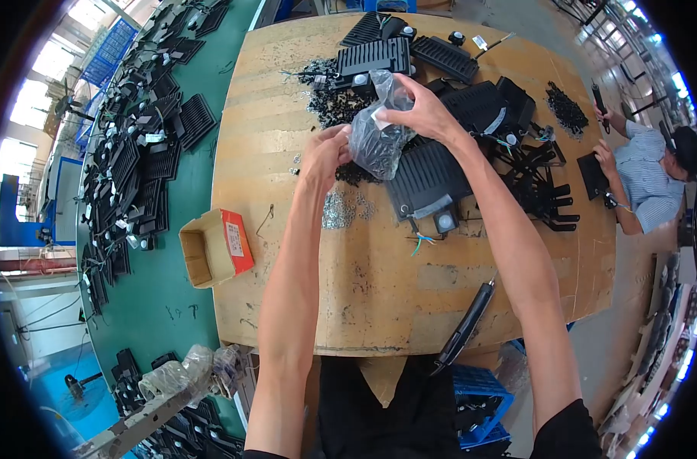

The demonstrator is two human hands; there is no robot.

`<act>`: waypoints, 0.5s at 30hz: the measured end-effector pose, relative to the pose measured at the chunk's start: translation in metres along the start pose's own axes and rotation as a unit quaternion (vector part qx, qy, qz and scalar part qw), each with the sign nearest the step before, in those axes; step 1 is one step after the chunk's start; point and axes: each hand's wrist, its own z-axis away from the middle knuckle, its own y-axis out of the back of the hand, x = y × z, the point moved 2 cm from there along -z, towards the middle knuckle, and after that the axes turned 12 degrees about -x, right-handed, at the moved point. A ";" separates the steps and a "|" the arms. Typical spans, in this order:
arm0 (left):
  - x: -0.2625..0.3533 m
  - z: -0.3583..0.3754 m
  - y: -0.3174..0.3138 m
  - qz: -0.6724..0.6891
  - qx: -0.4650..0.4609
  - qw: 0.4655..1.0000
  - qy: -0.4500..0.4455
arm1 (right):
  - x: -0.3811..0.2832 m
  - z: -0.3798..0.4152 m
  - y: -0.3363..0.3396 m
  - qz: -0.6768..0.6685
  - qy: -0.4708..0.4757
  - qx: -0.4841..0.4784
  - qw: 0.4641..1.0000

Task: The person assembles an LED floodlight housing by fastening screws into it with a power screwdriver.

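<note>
A clear plastic bag (379,149) hangs between my hands over the wooden table; what it holds is hard to make out. My right hand (426,113) grips the bag's upper right part, near a small white label. With bent, closed fingers, my left hand (327,155) pinches the bag's left side. Below and behind the bag lie a heap of small black parts (337,107) and a pile of small silver hardware (339,210). Right beside it is a black finned lamp housing (425,180) with wires attached.
An open red cardboard box (217,249) stands at the table's left edge. A powered screwdriver (467,321) lies near the front edge. Black brackets (539,183) are piled to the right. Many lamp housings cover the green conveyor (191,164). Another person (646,172) works at the right.
</note>
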 end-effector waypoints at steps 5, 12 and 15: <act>0.026 0.016 -0.023 -0.123 0.096 0.973 -0.170 | -0.014 0.004 0.009 -0.123 -0.039 0.046 0.991; 0.027 0.027 -0.052 -0.249 0.088 0.914 -0.310 | -0.002 0.010 0.013 -0.181 -0.034 0.137 0.973; 0.007 0.037 -0.092 -0.349 0.104 0.862 -0.353 | 0.016 -0.012 0.002 -0.111 -0.104 0.064 0.986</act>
